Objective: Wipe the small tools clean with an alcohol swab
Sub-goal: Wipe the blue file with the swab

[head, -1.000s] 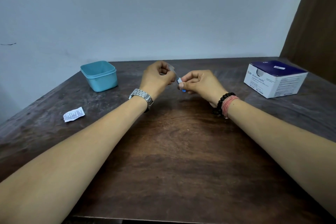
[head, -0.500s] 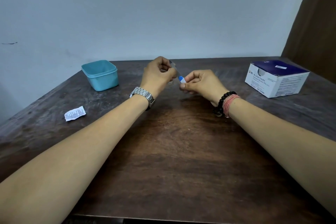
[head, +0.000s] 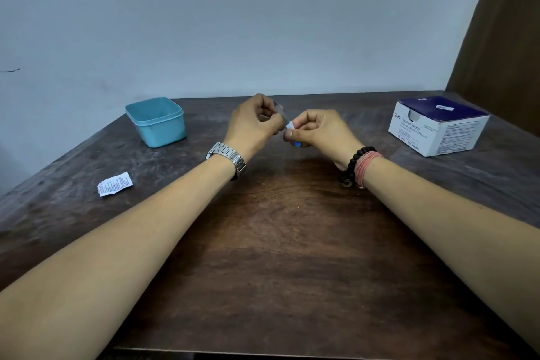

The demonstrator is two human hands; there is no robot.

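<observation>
The small tool (head: 281,113) is a thin metal blade held in the air above the tabletop (head: 277,242), between my two hands, near the far-centre of the surface. Its upper end sits inside my left hand (head: 252,123), whose fingers are curled and pinch the metal near the fingertips; the blade slants down and to the right from there. Its lower end runs into the alcohol swab (head: 290,126), a small white pad that I pinch between thumb and forefinger of my right hand (head: 320,131). A blue part (head: 297,144) shows just under that thumb; I cannot tell whether it belongs to the tool or to something else. Both grips are narrow and closed on what they hold: left on the tool, right on the swab wrapped round the blade. The two hands are nearly touching.

A watch (head: 226,156) is on my left wrist, and a black bead bracelet (head: 352,165) with a pink band on my right. On the tabletop, a teal tub (head: 156,121) stands far left, a torn wrapper (head: 114,183) lies nearer on the left, and the swab box (head: 438,126) stands far right.
</observation>
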